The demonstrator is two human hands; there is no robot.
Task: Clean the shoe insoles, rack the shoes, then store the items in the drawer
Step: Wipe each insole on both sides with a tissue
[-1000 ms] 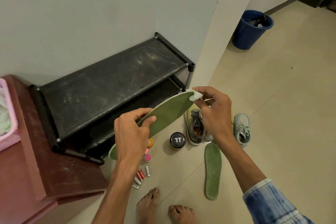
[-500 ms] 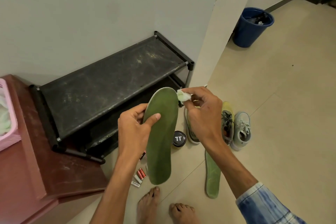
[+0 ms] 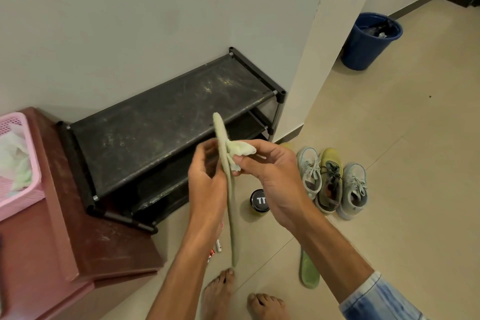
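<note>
- The pink basket (image 3: 20,201) sits on the left end of the brown bench (image 3: 104,236) and holds crumpled white and pale green cloths (image 3: 13,161).
- The blue bucket (image 3: 363,49) stands on the floor by the far wall, with dark rubbish inside.
- A round black tin (image 3: 259,200) stands on the floor with its lid on. The lid reads "TT" in white.
- Print on the small red and white batteries (image 3: 219,244) is too small to read.
- Your left grip (image 3: 207,184) is clamped on the green insole (image 3: 220,132), held upright and edge-on in front of the black shoe rack (image 3: 161,127).
- Your right grip (image 3: 272,174) pinches a pale wipe (image 3: 241,150) against that insole's upper part.
- A 2nd insole (image 3: 309,270) lies flat on the floor.
- 3 shoes (image 3: 330,182) stand side by side just right of the tin.
</note>
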